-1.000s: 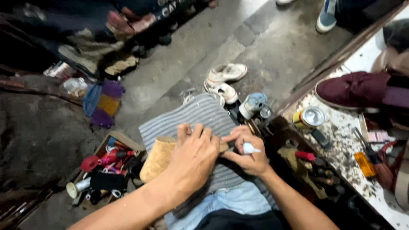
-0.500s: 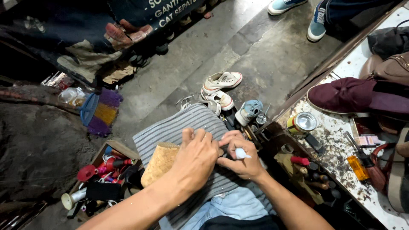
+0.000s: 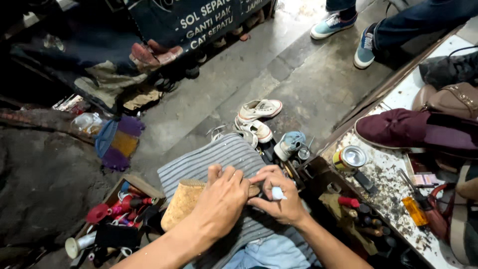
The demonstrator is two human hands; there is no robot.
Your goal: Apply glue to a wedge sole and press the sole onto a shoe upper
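Observation:
My left hand [image 3: 221,201] lies over a tan cork wedge sole [image 3: 183,203] resting on a grey striped cloth [image 3: 214,157] across my lap, and grips it from above. My right hand [image 3: 279,197] presses against the sole's right end, pinching a small white piece [image 3: 277,193] between its fingers. The part of the sole under both hands is hidden.
A pair of white sneakers [image 3: 259,117] lies on the concrete floor ahead. A box of tools with red handles [image 3: 117,219] sits at left. At right a stained bench [image 3: 393,184] holds an open tin [image 3: 350,158], a maroon shoe [image 3: 398,130] and bags. Another person's feet [image 3: 348,35] stand beyond.
The view has tilted up a little, so hands and sole sit lower in frame. Both hands keep the same grip on the sole.

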